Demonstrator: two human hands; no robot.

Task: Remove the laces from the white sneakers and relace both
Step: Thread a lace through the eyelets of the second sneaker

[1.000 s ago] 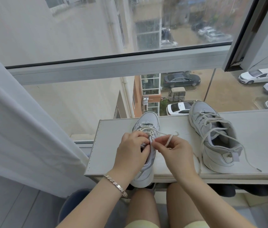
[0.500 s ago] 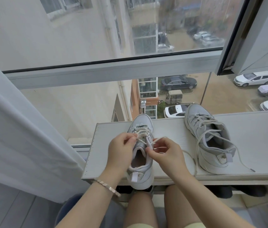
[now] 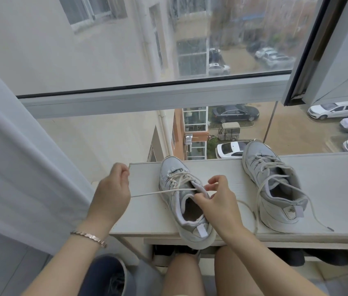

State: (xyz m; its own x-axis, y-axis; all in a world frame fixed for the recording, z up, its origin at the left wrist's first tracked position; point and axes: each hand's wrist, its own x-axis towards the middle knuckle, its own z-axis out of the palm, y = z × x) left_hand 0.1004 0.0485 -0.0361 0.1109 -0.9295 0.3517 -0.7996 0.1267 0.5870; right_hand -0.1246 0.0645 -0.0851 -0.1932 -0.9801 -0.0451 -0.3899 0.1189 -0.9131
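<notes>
Clenching around one end of the lace (image 3: 158,192), the left grip (image 3: 113,189) is drawing it out sideways, so the strand is running taut from under the curled fingers to the top eyelets of the near sneaker (image 3: 168,167); the right grip (image 3: 220,199) is pinching the same lace at the collar on the other side, thumb against fingertips, though I cannot tell whether it is also catching the tongue's edge. The near sneaker is lying toe-away on the white tabletop (image 3: 145,216), its heel jutting over the front edge above the person's knees; the crossings lower down are all threaded, so I judge the unlacing to be only beginning. The second sneaker (image 3: 256,154) is sitting well to the right on the same tabletop, its lace loosened but threaded, with one tip trailing near the front edge.

The danger is lying in that sideways pull; with the heel overhanging, a hard tug could be dragging or swinging the shoe until it is tipping off the edge; the right grip is the only thing steadying it, and only by the lace. Pinching too tightly there could also be making the strand bind in the eyelet instead of sliding free; easing the pinch while pressing the collar down would be helping.
</notes>
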